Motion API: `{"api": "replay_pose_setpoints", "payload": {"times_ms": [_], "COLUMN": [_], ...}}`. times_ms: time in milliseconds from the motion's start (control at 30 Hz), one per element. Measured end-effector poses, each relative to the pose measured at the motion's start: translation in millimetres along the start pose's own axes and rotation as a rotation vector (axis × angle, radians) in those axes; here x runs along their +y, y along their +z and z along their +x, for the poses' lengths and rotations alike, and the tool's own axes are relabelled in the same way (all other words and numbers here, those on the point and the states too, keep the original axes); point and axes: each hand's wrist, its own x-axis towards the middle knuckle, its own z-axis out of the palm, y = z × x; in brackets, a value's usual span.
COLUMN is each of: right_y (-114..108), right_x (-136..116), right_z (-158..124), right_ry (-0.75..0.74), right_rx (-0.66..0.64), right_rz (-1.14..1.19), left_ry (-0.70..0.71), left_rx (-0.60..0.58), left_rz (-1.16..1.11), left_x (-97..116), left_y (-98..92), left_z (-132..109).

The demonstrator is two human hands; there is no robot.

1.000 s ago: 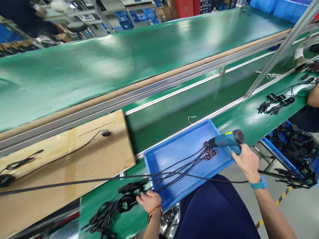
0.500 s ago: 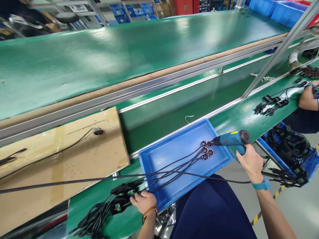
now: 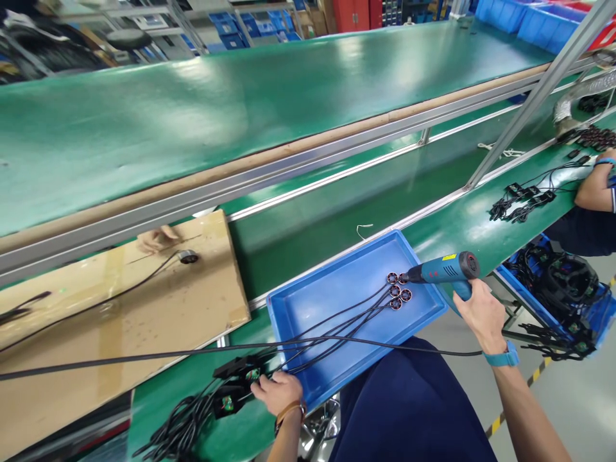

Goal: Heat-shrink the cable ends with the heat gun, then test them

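Observation:
My right hand [image 3: 476, 311] grips the handle of a teal heat gun [image 3: 445, 271], its nozzle aimed at several small round motors [image 3: 398, 294] lying in a blue tray [image 3: 337, 308]. Black wires [image 3: 337, 327] run from the motors back over the tray's near edge to small black circuit boards [image 3: 238, 378] on the green bench. My left hand [image 3: 279, 393] is closed on the wires beside those boards. The heat gun's black power cord [image 3: 144, 357] stretches away to the left.
A brown board [image 3: 144, 314] lies left of the tray with a wired motor [image 3: 188, 257] on it; another person's hand [image 3: 156, 239] reaches in just beyond it. A co-worker's arm [image 3: 594, 183] rests by more boards at right. A blue bin [image 3: 558, 289] of wired parts stands below.
Another person's hand has appeared at the far edge of the brown board near the wired motor. My hands and the heat gun have barely moved.

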Motion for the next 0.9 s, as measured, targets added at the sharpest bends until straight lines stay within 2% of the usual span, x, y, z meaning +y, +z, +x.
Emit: {"api": "replay_pose_setpoints", "payload": {"times_ms": [333,600,900], "right_y": [-3,0,-6], "right_x": [-3,-1,-1], "right_z": [0,-2,-2], "right_ry": [0.007,0.001,0.027], "right_rx": [0.004,0.018,-0.052], "right_rz": [-0.002,-0.009,0.024], "left_ry": [0.029,-0.026,0.008], "left_rx": [0.005,-0.004,0.012], "left_rz": [0.01,0.012,0.02], "left_x": [-4,-12,-11], "left_y": [1.8,6.3,5.7], "left_z": [2,1,2]}}
